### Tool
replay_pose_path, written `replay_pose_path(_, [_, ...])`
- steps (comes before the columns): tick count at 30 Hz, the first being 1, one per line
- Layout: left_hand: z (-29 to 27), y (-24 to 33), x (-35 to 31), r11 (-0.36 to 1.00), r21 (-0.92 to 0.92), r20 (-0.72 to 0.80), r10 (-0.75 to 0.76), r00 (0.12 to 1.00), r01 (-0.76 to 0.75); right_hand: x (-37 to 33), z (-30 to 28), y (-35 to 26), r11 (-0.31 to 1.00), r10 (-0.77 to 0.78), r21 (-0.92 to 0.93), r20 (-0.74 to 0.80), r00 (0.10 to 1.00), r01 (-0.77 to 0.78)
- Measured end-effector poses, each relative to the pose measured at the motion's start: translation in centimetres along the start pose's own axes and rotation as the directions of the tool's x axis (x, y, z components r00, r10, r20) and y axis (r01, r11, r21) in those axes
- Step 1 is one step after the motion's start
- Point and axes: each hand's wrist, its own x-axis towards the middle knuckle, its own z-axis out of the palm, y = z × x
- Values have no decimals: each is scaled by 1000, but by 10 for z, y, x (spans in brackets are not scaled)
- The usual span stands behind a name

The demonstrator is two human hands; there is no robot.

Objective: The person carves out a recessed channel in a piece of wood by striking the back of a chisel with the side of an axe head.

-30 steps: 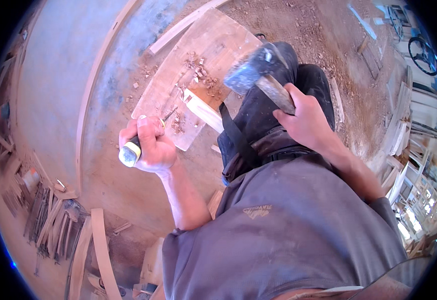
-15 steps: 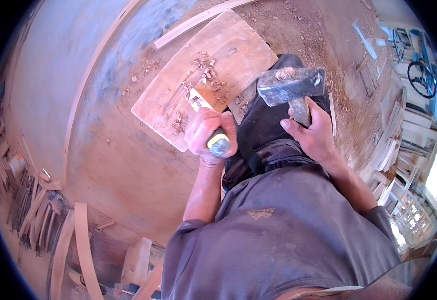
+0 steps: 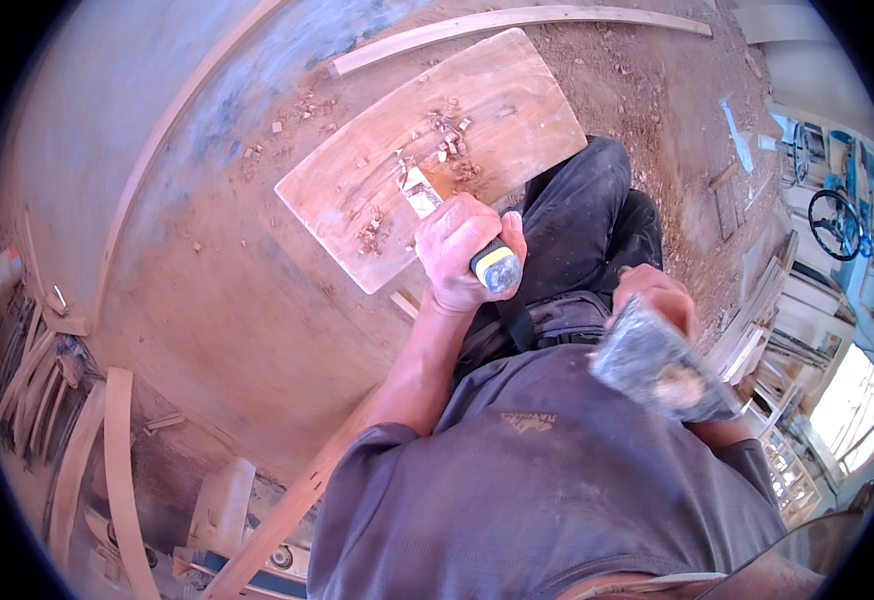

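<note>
My left hand (image 3: 462,250) is wrapped round the handle of a chisel (image 3: 421,192), whose wide blade points down at a wooden board (image 3: 327,190). A yellow band and a worn grey end show on the handle above my fist. Chips and shavings (image 3: 447,135) lie on the board around the blade. In my right hand (image 3: 657,292) is a hammer (image 3: 637,362) with a heavy, scuffed metal head, raised close to my chest at the right and tilted. My right fingers are closed round its handle, which the head partly hides.
A long wooden strip (image 3: 517,20) lies beyond the board. Curved wooden pieces (image 3: 127,480) and a pile of sticks (image 3: 32,380) are at the left. A black steering wheel (image 3: 835,225) and stacked timber (image 3: 762,290) stand at the right. Wood chips litter the dusty floor.
The hammer has swung back from above my knee toward my chest, its head turning over. My left hand still grips the chisel on the board; the whole view has shifted slightly.
</note>
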Motion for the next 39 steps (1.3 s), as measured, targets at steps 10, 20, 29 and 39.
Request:
replay_pose_path(10, [5, -2, 14, 990, 7, -48, -138, 989, 138, 27, 0, -33, 895, 325, 291, 96, 941, -339])
replay_pose_path(20, [0, -6, 8, 986, -5, -14, -169, 986, 169, 32, 5, -44, 930, 364, -64, 19, 931, -362])
replay_pose_path(29, [-20, 2, 7, 989, -5, -67, -147, 987, 147, 46, 14, -31, 878, 475, -118, 93, 875, -464])
replay_pose_path(39, [-56, 37, 1, 990, -136, -12, 29, 999, -31, -13, 13, -16, 647, 759, -38, 125, 639, -762])
